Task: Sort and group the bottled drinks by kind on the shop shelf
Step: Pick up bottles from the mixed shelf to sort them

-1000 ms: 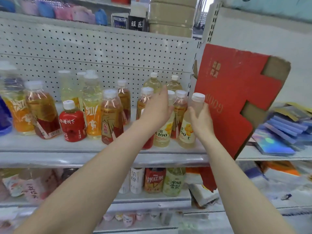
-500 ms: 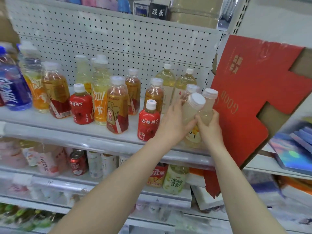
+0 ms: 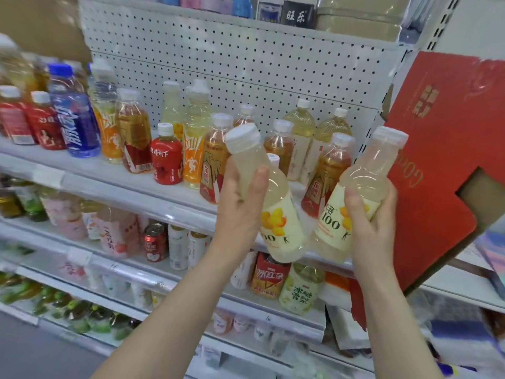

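Note:
My left hand [image 3: 240, 203] grips one pale lemon drink bottle [image 3: 276, 214] with a white cap, tilted left, in front of the shelf. A second pale lemon drink bottle [image 3: 363, 184] of the same kind leans right in the grip of my right hand [image 3: 369, 217]. Both bottles are off the white shelf [image 3: 109, 176]. On the shelf stand mixed drinks: a small red bottle [image 3: 166, 160], an amber bottle [image 3: 213, 162] and another amber bottle [image 3: 329, 170], orange sports bottles [image 3: 192, 140], a blue bottle [image 3: 73, 116] and pale yellow tea bottles [image 3: 300, 132] at the back.
A red cardboard box [image 3: 442, 160] leans at the shelf's right end, close to my right hand. A pegboard wall [image 3: 232, 58] backs the shelf. Lower shelves hold cans [image 3: 154, 242] and more bottles [image 3: 300, 288]. Boxes sit on the top shelf [image 3: 297, 15].
Both hands lifted the two lemon bottles off the shelf's right end and drew them toward me, apart from each other. The view has swung left and down, showing more bottles at the left.

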The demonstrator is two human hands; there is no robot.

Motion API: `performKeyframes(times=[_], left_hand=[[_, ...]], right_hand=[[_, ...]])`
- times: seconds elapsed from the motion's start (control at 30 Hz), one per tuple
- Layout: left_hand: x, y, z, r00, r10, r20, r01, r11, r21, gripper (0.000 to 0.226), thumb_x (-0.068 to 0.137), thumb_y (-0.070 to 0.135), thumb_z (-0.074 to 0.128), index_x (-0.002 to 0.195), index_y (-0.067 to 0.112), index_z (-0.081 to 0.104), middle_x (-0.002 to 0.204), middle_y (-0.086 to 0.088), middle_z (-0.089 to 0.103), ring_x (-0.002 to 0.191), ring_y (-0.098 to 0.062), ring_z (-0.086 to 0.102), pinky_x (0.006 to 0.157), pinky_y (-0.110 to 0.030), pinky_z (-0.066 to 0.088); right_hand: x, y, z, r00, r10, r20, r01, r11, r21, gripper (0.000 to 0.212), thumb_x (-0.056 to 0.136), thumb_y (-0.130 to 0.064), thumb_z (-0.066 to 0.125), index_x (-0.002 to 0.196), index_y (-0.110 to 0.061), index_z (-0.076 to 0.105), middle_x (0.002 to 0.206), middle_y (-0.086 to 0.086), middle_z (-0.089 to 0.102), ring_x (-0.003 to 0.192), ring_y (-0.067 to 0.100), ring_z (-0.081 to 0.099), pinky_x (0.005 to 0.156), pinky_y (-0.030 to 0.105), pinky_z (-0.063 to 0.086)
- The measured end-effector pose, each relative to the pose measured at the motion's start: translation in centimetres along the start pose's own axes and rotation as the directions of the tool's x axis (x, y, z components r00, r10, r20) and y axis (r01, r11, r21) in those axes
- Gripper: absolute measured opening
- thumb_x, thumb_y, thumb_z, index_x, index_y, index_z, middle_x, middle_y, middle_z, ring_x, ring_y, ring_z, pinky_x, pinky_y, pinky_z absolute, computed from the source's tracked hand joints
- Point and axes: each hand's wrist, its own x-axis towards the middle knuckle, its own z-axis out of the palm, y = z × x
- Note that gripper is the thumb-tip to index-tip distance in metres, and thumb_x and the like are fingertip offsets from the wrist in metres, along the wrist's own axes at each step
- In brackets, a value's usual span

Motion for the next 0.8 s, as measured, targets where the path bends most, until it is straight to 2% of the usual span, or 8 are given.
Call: performKeyframes(times=[0.07,0.13,0.23,0.37,0.47,0.53,0.67,0.8], left_hand=[[-1.1,-0.3,-2.0,0.977,-0.194,-0.092,0.176,0.969,-0.172,0.041,0.091,0.057,0.057,0.125,0.035,0.056,0.097,0.005,0.071,0.09,-0.012,0.069,0.079,-0.029,0.058],[-2.4,-0.9,-4.3,0.913,-0.381,-0.149,0.338,0.908,-0.248,0.051,0.087,0.057,0.054,0.128,0.026,0.056,0.088,0.002,0.071,0.082,-0.017,0.07,0.072,-0.034,0.059],[-4.4,-2.1,-8.3,0.835,-0.501,-0.226,0.442,0.856,-0.266,0.046,0.091,0.051,0.054,0.124,0.02,0.058,0.087,-0.002,0.071,0.077,-0.016,0.07,0.069,-0.034,0.055],[-5.0,-2.3,-13.8,0.796,-0.553,-0.247,0.503,0.83,-0.24,0.033,0.096,0.044,0.054,0.118,0.02,0.058,0.082,0.001,0.072,0.071,-0.013,0.071,0.062,-0.03,0.056],[-3.7,-1.1,-18.0,0.812,-0.536,-0.231,0.504,0.843,-0.185,0.051,0.087,0.05,0.058,0.129,0.021,0.055,0.088,0.003,0.073,0.077,-0.012,0.072,0.062,-0.029,0.056],[-2.4,-0.1,-20.8,0.827,-0.516,-0.22,0.496,0.856,-0.144,0.059,0.08,0.054,0.059,0.132,0.026,0.055,0.098,0.0,0.072,0.084,-0.013,0.073,0.066,-0.03,0.056],[0.7,1.6,-26.2,0.863,-0.47,-0.183,0.463,0.882,-0.085,0.047,0.084,0.053,0.059,0.126,0.032,0.06,0.111,-0.005,0.073,0.1,-0.021,0.072,0.086,-0.042,0.057],[4.4,3.4,-30.5,0.914,-0.388,-0.12,0.387,0.922,-0.034,0.04,0.081,0.051,0.059,0.117,0.034,0.065,0.096,0.002,0.075,0.09,-0.017,0.071,0.079,-0.034,0.054]], right_hand=[[-1.0,-0.2,1.2,0.991,0.092,0.099,-0.107,0.983,0.149,0.036,0.093,-0.035,0.065,0.127,-0.039,0.053,0.116,-0.002,0.07,0.105,0.021,0.069,0.088,0.045,0.057],[-2.4,0.3,2.9,0.958,0.184,0.219,-0.231,0.95,0.212,0.034,0.088,-0.036,0.066,0.121,-0.041,0.058,0.107,-0.002,0.073,0.098,0.025,0.071,0.085,0.046,0.057],[-4.9,1.4,6.3,0.897,0.26,0.357,-0.342,0.92,0.19,0.032,0.084,-0.041,0.073,0.114,-0.041,0.062,0.095,-0.006,0.074,0.086,0.018,0.072,0.079,0.042,0.055],[-7.2,1.7,11.4,0.821,0.318,0.474,-0.421,0.899,0.124,0.025,0.08,-0.049,0.068,0.105,-0.048,0.064,0.096,-0.003,0.075,0.084,0.018,0.074,0.076,0.042,0.057],[-7.9,1.1,15.5,0.802,0.326,0.501,-0.438,0.891,0.121,0.028,0.079,-0.046,0.068,0.107,-0.045,0.063,0.098,-0.003,0.075,0.09,0.022,0.074,0.08,0.044,0.06],[-8.2,0.4,18.4,0.813,0.311,0.492,-0.416,0.901,0.119,0.034,0.078,-0.042,0.069,0.111,-0.04,0.062,0.096,-0.004,0.076,0.087,0.021,0.074,0.075,0.038,0.061],[-8.4,-1.6,23.9,0.863,0.261,0.433,-0.329,0.94,0.091,0.05,0.07,-0.054,0.074,0.116,-0.041,0.06,0.104,-0.001,0.072,0.087,0.015,0.072,0.073,0.034,0.055],[-7.1,-5.0,28.3,0.926,0.174,0.335,-0.205,0.977,0.057,0.047,0.065,-0.064,0.073,0.108,-0.05,0.061,0.104,-0.008,0.073,0.089,0.011,0.07,0.072,0.031,0.054]])
